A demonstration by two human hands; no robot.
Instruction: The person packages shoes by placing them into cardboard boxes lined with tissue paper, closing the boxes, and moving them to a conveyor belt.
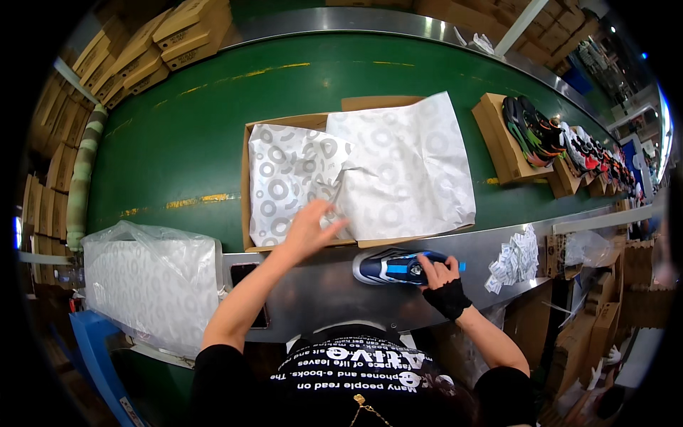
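An open cardboard shoebox (246, 188) lies on the green belt in front of me. White tissue paper (409, 167) with grey ring prints lines it and spreads out over its right side. Over the paper's near left part is my left hand (311, 231), fingers apart and holding nothing; whether the fingertips touch the sheet is unclear. A navy and white sneaker (380, 267) with a bright blue stripe rests on the steel ledge just below the box. My right hand (441, 276), in a black fingerless glove, grips it at its right end, near a bright blue tab.
Left of me sits a clear plastic bag (153, 274) of folded printed tissue. A phone (244, 272) lies on the steel ledge (313, 295). To the right are a pile of small paper slips (516, 260) and a row of boxes with sneakers (530, 132). Stacked shoeboxes (188, 32) stand far left.
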